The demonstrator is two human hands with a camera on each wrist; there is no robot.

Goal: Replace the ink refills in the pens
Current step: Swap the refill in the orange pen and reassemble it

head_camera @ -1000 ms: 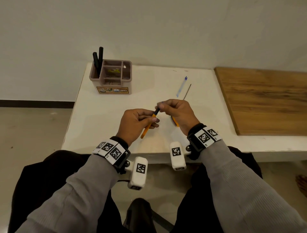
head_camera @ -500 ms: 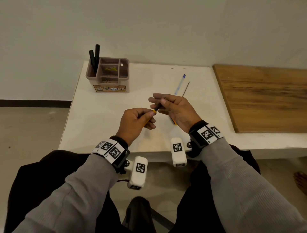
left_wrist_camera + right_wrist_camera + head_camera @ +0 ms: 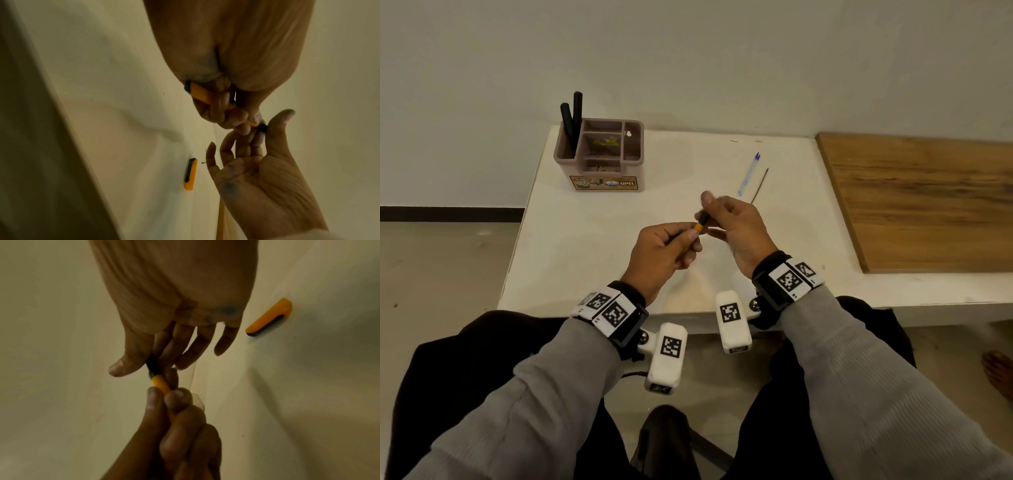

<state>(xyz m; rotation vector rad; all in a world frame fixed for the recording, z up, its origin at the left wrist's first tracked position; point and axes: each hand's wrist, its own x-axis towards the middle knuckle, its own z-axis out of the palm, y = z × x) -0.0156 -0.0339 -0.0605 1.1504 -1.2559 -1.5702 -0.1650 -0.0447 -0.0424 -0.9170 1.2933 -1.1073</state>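
Note:
My left hand (image 3: 671, 245) grips an orange pen barrel (image 3: 699, 227) above the white table (image 3: 585, 246), fingers curled round it (image 3: 202, 95). My right hand (image 3: 726, 219) pinches the pen's black tip piece (image 3: 153, 364) between thumb and forefinger, its other fingers spread. The barrel's orange end (image 3: 160, 383) meets the black tip. The orange pen cap (image 3: 269, 318) with a black clip lies on the table under the right hand (image 3: 190, 174). A clear refill with a blue end (image 3: 750, 173) and a thin dark refill (image 3: 760, 185) lie farther back.
A brown desk organiser (image 3: 602, 154) holding two black pens (image 3: 571, 123) stands at the table's back left. A wooden board (image 3: 928, 202) covers the surface to the right. My knees sit just below the table's front edge.
Both hands have stayed together over the table's middle. The right hand's grip on the black tip has shifted, thumb now raised and fingers more spread; the left hand keeps the barrel.

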